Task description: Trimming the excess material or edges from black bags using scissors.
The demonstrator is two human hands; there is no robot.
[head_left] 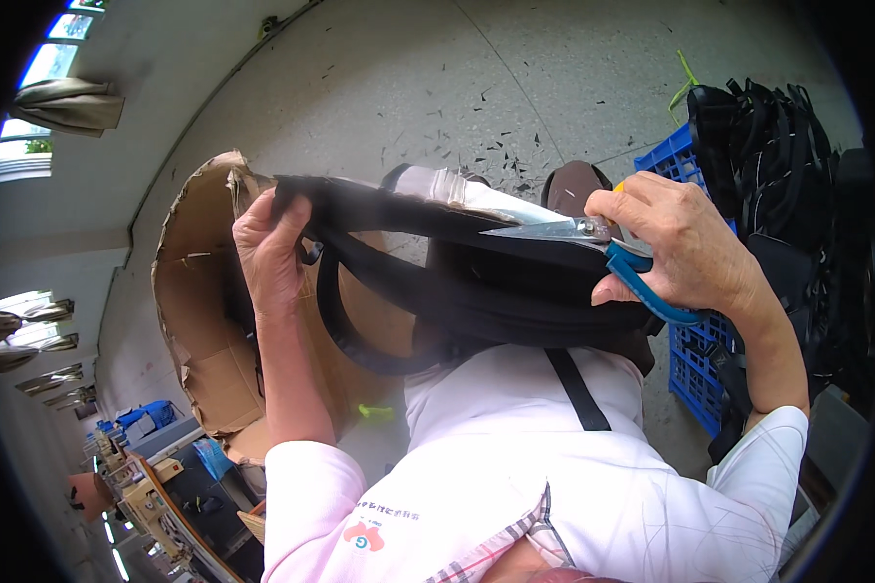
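A black fabric bag (476,291) with straps lies across my lap, its upper edge stretched sideways in front of me. My left hand (270,255) is closed, pinching the left end of that edge between thumb and fingers. A loose black strap loop (332,311) hangs just right of my left wrist. In my right hand (685,233) is a pair of scissors (544,231) with blue handles. Their blades point left along the bag's upper edge and look closed or nearly so; whether they touch the fabric I cannot tell. A pale strip (476,199) shows behind the edge.
A large open cardboard box (190,301) stands at my left. On my right are a blue plastic crate (690,374) and a pile of black bags (773,165). Small dark scraps (501,155) litter the floor ahead. Sewing machines (165,500) stand at the lower left.
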